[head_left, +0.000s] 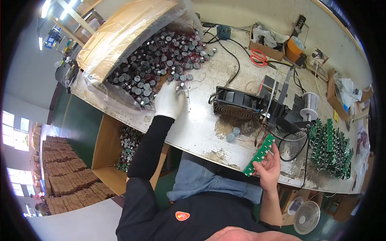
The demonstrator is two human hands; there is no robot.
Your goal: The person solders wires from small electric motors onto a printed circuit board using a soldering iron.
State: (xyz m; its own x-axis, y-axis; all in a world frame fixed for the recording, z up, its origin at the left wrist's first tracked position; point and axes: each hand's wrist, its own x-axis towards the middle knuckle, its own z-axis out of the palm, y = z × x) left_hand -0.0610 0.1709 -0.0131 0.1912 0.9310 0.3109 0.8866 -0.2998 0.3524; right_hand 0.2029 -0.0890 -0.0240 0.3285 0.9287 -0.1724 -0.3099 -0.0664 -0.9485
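Touching the near edge of a heap of small round wired components (pixel 161 56), the white-gloved left hand (pixel 169 99) is positioned by a plastic-wrapped cardboard box (pixel 120 32); whether one is gripped cannot be told. A green circuit board strip (pixel 262 150) is held pinched in the bare right hand (pixel 269 169), at the near edge of the tabletop (pixel 197 134). A black fan (pixel 237 108) and solder spool (pixel 309 106) are placed beyond it; more green boards (pixel 330 148) are piled rightward.
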